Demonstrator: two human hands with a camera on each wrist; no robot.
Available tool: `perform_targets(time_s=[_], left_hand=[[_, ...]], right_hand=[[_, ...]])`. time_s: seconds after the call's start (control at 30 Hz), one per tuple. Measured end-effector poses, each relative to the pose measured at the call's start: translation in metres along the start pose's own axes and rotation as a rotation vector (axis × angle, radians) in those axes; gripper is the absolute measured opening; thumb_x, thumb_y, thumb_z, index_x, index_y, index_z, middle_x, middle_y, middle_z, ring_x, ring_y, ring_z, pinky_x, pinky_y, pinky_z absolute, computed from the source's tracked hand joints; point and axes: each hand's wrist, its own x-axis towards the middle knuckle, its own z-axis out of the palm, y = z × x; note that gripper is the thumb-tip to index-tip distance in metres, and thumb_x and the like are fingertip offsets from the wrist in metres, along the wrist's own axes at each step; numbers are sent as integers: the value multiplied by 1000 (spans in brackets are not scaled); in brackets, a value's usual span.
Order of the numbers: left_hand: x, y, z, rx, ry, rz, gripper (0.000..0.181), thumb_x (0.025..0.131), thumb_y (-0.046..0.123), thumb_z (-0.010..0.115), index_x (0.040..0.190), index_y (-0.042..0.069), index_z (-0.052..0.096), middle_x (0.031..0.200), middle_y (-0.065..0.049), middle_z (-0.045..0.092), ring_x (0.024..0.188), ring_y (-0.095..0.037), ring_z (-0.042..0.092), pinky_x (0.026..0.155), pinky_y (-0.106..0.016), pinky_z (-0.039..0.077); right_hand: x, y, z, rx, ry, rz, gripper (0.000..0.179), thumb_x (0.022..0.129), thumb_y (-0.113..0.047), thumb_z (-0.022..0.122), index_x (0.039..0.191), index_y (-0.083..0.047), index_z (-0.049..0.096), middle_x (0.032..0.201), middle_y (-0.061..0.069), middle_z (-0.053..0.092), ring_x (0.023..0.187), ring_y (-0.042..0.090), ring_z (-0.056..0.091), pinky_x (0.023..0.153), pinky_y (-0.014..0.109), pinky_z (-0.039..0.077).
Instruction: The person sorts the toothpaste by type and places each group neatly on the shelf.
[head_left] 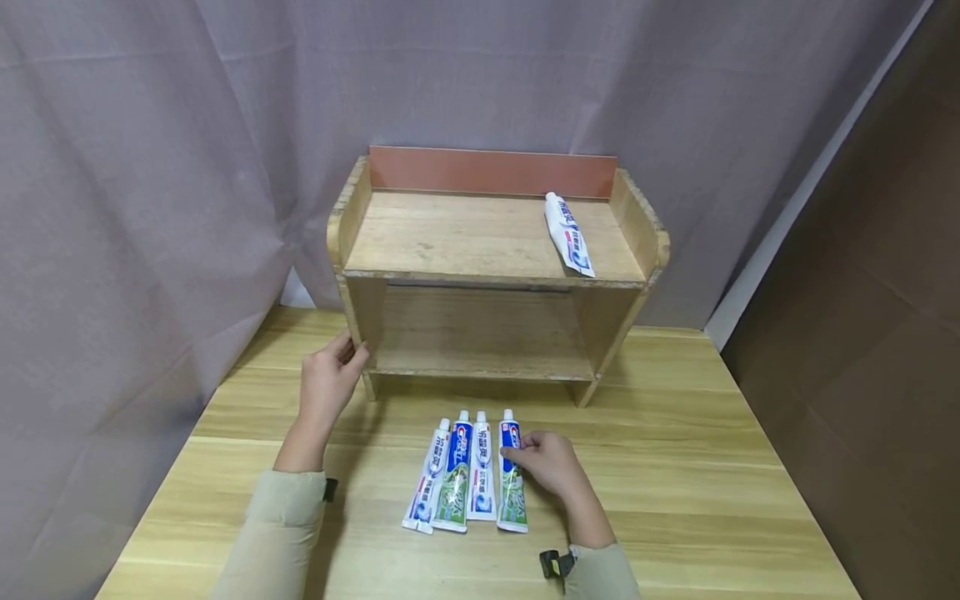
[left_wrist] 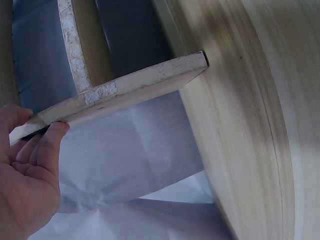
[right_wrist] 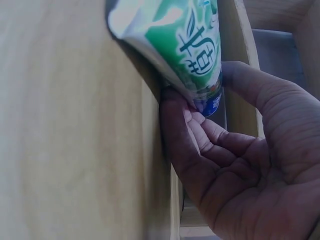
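My left hand (head_left: 324,385) grips the left side panel of a small wooden shelf (head_left: 480,374); in the left wrist view, its thumb and fingers (left_wrist: 47,150) pinch the panel's edge. With thumb and fingers my right hand (head_left: 553,463) holds a blue-and-green toothpaste tube (head_left: 512,483), the rightmost of several in a row on the table. The right wrist view shows that tube (right_wrist: 185,45) between thumb and fingers. To its left lie a white toothpaste tube (head_left: 482,479), another blue-and-green tube (head_left: 454,483) and a tilted white tube (head_left: 429,483).
On the shelf's upper board lies one more white toothpaste tube (head_left: 568,235), near the right side. A reddish back strip (head_left: 487,171) edges the top. Grey curtain (head_left: 480,75) hangs behind, and a brown panel (head_left: 862,317) stands at the right of the wooden table (head_left: 697,467).
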Motion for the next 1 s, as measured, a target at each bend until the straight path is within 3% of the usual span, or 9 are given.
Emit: perform_targets(time_s=[0.63,1.0], left_hand=[[1,0,2,-7,-9,17,31,94,12,67,123,1,71,110,-21,71,95,-33,73,79,-35,63],[0,0,0,-2,-1,14,30,94,13,67,122,1,71,108,-21,71,94,-32,74,78,-35,63]], right_hand=[[-2,-6,1,102,-14,1,29,82,-29,83,88,-3,71,69,3,64,61,17,57,52,24,49],[-2,-10,-3,115,-32,-13,27,85,-29,80,81,-7,67,64,2,58,55,15,52,47,22,47]])
